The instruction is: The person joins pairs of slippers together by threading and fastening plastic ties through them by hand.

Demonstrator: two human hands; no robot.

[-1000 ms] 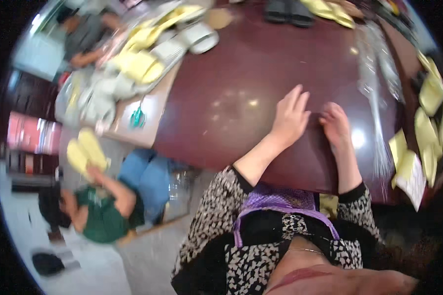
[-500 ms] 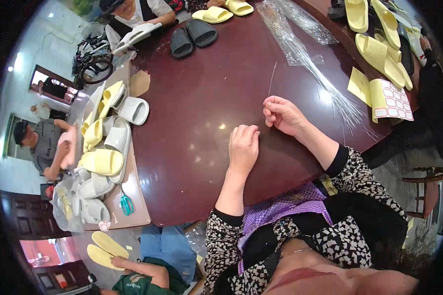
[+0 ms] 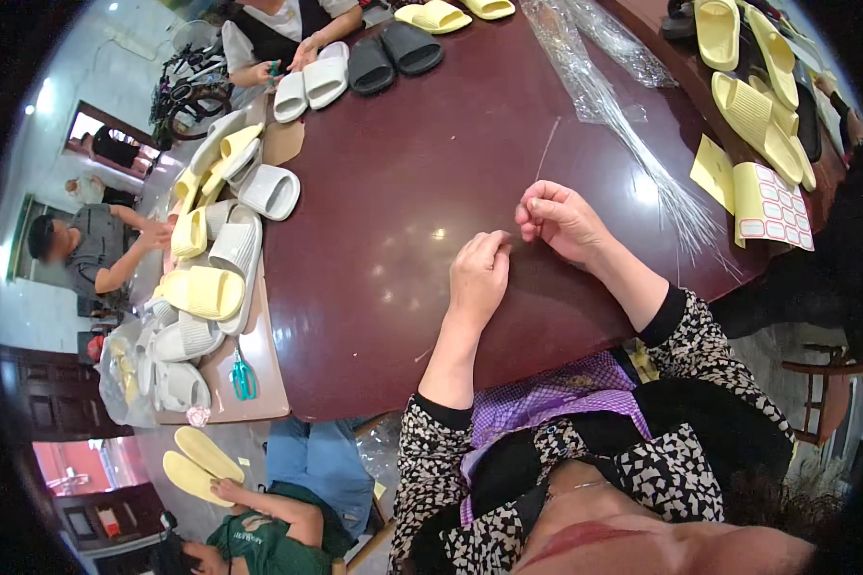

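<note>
In the head view, the step in hand looks like working with one thin strand (image 3: 548,146), which rises from the right hand (image 3: 561,222) over the table (image 3: 384,287); thumb and forefinger seem pinched on it, other fingers curled. The left hand (image 3: 479,273) is just beside, fingers bent and close together; I cannot tell whether it grips anything. The next move seems to call for a light, steady pinch
</note>
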